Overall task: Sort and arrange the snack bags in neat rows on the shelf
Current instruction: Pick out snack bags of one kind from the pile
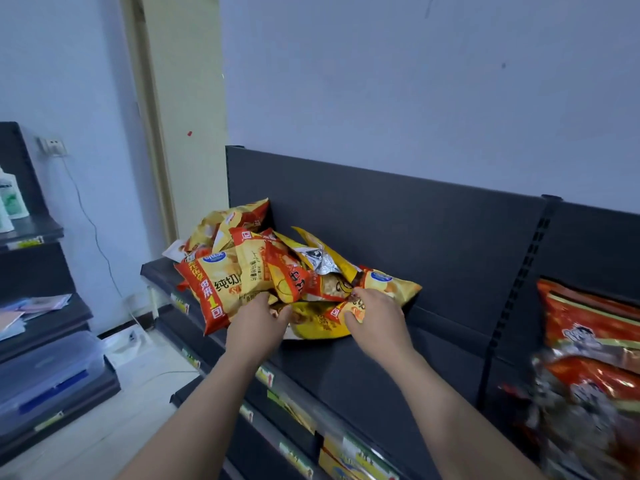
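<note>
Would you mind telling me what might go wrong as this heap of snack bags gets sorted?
The red-and-yellow bag overhangs the shelf edge; tugging with the left hand may drop it to the floor. The right hand pinches a yellow bag low in the heap; pulling it may topple those above. A bag showing crumpled silver foil, perhaps open, might spill.

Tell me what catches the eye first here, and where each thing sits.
A jumbled heap of yellow and red foil snack bags lies at the left end of the dark grey metal shelf. The left hand and right hand each grip a bag at the heap's near edge. Red and silver snack bags sit in the next bay to the right.
</note>
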Demonstrator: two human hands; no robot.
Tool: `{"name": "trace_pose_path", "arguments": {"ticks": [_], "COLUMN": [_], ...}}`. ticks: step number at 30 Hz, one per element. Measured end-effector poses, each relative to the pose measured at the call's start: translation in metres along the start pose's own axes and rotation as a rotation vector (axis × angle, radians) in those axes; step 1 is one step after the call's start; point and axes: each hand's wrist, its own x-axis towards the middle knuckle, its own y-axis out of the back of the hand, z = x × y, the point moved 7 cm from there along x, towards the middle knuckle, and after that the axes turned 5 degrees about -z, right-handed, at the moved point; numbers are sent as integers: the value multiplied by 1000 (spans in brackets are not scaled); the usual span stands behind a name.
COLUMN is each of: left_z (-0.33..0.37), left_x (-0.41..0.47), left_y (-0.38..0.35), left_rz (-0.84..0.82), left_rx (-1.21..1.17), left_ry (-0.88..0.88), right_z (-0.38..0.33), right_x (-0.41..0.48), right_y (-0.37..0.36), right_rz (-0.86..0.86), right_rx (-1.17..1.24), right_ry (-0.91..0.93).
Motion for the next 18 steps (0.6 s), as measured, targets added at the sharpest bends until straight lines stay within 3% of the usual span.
{"name": "trace_pose_path", "arguments": {"ticks": [8, 13, 18], "left_z": [-12, 2, 22], "left_x": [91, 122, 148], "left_y": [-27, -30, -16], "left_rz": [-60, -63, -107], "left_rx": [-90, -227, -407], "left_ry": [118, -10, -158], "right_z": [-20, -27, -3], "right_x": [101, 150, 168], "right_y": [-24, -30, -22], "right_rz": [-12, 26, 108], "right_rx": [30, -42, -19], "right_ry": [81, 83, -101]}}
